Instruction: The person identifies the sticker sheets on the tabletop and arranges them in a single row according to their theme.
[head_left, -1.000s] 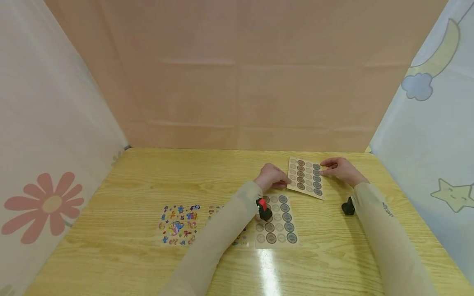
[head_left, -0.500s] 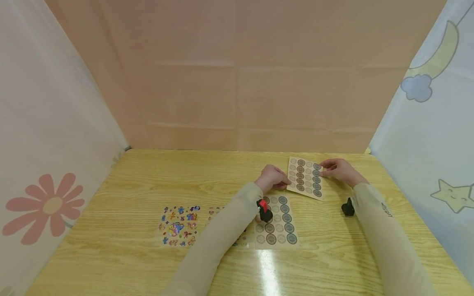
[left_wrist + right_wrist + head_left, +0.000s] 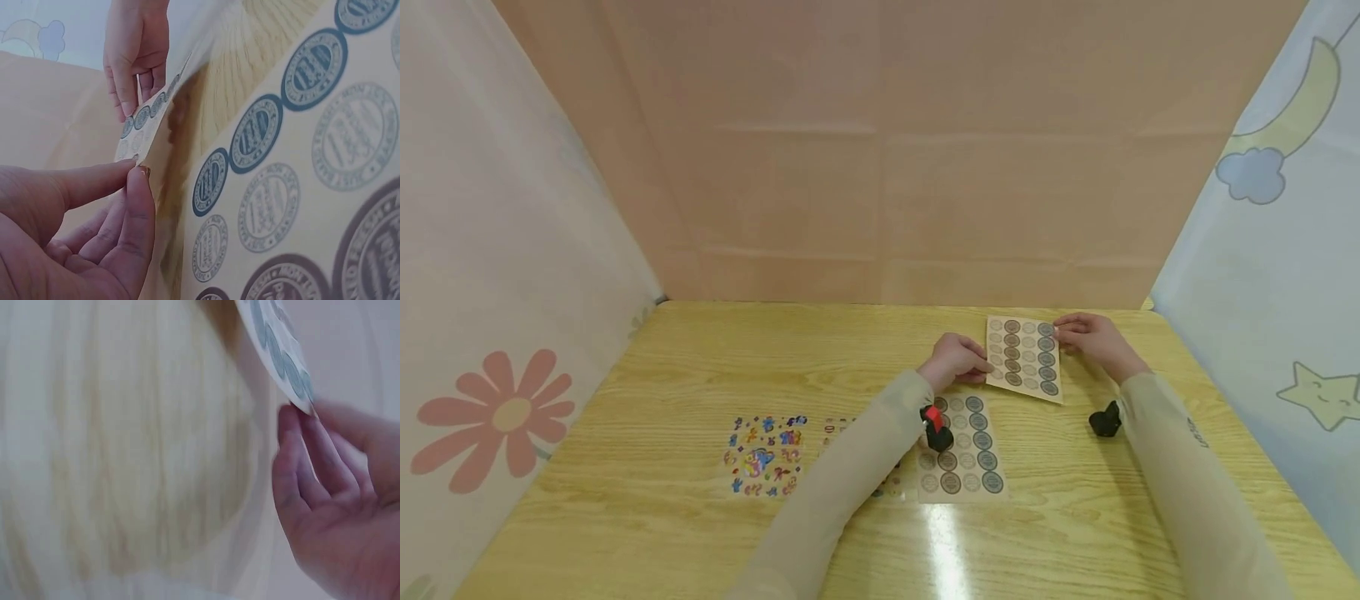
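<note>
Between my two hands is a tan sticker sheet (image 3: 1024, 357) with columns of round printed labels in brown, grey and pale ink. My left hand (image 3: 957, 360) pinches its lower left edge between thumb and index finger, as the left wrist view shows close up. At the opposite edge, near the upper right corner, my right hand (image 3: 1093, 342) pinches the sheet between thumb and fingertips. In the right wrist view the sheet (image 3: 284, 359) rises at a slant from those fingertips. A second sheet of matching round stickers (image 3: 970, 450) lies flat nearer me, partly hidden by my left wrist.
To the left on the wooden table (image 3: 647, 467) lies a clear sheet of colourful small character stickers (image 3: 766, 457). Beside it, another clear sticker sheet (image 3: 835, 427) is mostly covered by my left forearm. A peach backdrop (image 3: 880, 208) stands behind the table.
The held sheet has shifted slightly right and turned a little straighter. My right hand has moved slightly up along its right edge; my left hand keeps its pinch.
</note>
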A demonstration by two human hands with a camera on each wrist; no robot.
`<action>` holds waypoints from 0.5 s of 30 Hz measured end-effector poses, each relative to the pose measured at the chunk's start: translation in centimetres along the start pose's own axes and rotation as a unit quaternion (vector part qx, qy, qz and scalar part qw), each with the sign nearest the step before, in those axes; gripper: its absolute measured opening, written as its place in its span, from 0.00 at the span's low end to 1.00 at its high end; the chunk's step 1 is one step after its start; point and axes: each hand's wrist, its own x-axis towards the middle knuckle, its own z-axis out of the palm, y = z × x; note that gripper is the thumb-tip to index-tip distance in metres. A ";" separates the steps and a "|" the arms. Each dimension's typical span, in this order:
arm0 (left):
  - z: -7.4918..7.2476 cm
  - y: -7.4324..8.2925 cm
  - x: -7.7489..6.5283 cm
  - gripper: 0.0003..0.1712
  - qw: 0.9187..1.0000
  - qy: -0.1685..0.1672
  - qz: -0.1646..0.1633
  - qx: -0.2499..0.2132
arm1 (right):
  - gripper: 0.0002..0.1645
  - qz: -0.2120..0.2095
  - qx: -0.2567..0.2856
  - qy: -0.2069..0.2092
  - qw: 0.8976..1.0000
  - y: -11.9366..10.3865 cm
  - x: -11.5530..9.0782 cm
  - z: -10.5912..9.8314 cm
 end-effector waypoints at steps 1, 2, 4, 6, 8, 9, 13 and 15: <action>0.0 0.0 -0.1 0.12 1.000 -0.005 0.002 -0.005 | 0.29 0.000 0.021 0.011 1.000 -0.2 -0.1 0.1; 0.0 0.1 -0.1 0.13 1.000 -0.011 0.004 -0.010 | 0.30 0.000 0.034 0.022 0.999 -0.3 -0.2 0.1; 0.0 0.1 -0.2 0.15 1.000 -0.018 0.009 -0.013 | 0.32 -0.001 0.045 0.044 0.998 -0.8 -0.4 0.1; 0.0 0.2 -0.3 0.16 1.000 -0.023 0.017 -0.009 | 0.34 -0.001 0.050 0.057 0.997 -1.2 -0.8 0.0; -0.1 0.3 -0.6 0.16 0.999 -0.025 0.025 -0.005 | 0.34 0.000 0.061 0.061 0.996 -1.7 -1.3 0.0; -0.1 0.3 -0.7 0.16 0.999 -0.025 0.029 -0.002 | 0.34 0.000 0.071 0.062 0.996 -1.9 -1.5 0.0; -0.3 0.2 -1.2 0.14 0.999 -0.034 0.042 -0.001 | 0.28 0.010 0.141 0.066 0.988 -2.4 -2.4 -0.1; -0.4 0.1 -1.6 0.12 0.998 -0.041 0.048 -0.002 | 0.24 0.012 0.166 0.067 0.984 -2.7 -2.9 -0.2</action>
